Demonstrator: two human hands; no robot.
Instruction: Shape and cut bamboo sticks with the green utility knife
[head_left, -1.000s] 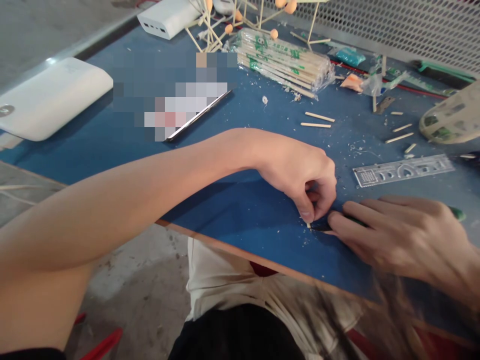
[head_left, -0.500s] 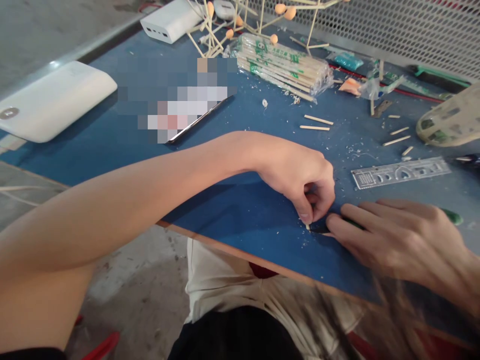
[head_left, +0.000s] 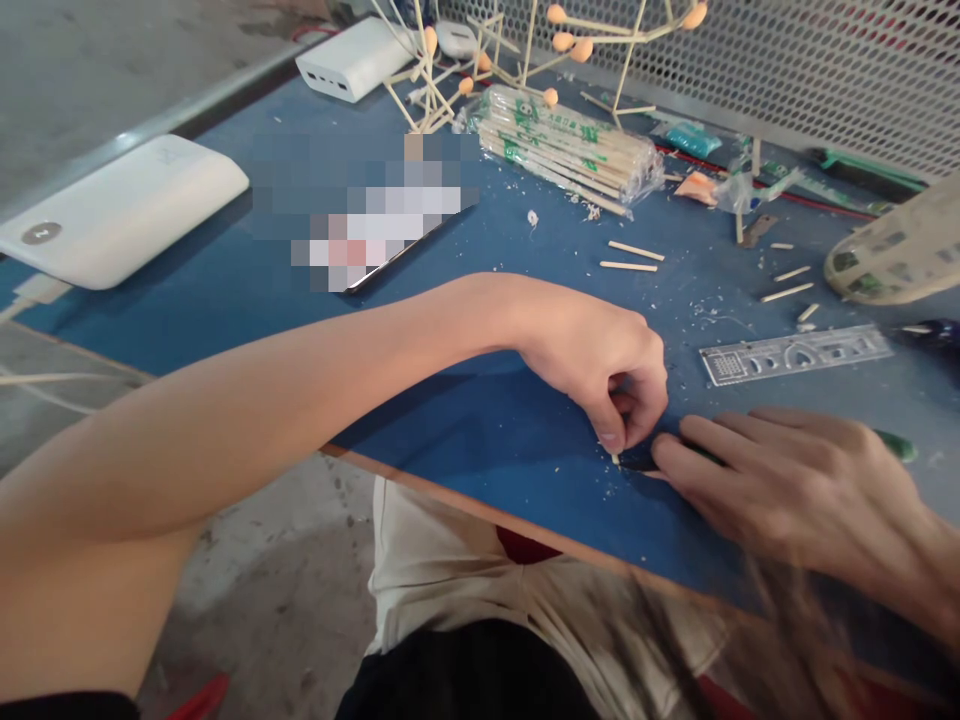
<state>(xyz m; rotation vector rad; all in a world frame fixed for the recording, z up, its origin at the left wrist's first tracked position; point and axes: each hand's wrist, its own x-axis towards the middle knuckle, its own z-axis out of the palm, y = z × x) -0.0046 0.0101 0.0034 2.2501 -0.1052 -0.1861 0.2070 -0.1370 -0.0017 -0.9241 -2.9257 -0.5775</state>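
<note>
My left hand (head_left: 611,375) is closed in a pinch on a short wooden stick (head_left: 616,460), pressed down on the blue tabletop (head_left: 465,430). Only the stick's pale end shows below the fingertips. My right hand (head_left: 787,475) is wrapped round a knife with a green handle (head_left: 896,445); most of the handle is hidden under the palm. The knife's dark blade (head_left: 637,464) points left and meets the stick's end, close to my left thumb. Small pale shavings lie around the blade.
Loose stick pieces (head_left: 628,266) and a clear plastic ruler (head_left: 795,355) lie beyond my hands. Further back are a bag of wooden sticks (head_left: 562,145), a stick frame with orange joints (head_left: 581,48), a phone (head_left: 409,245), white power banks (head_left: 127,210) and a translucent container (head_left: 892,250).
The whole view has shifted slightly, so the table's back items sit a little lower. Both hands keep nearly the same place and grip, with the blade still at the stick.
</note>
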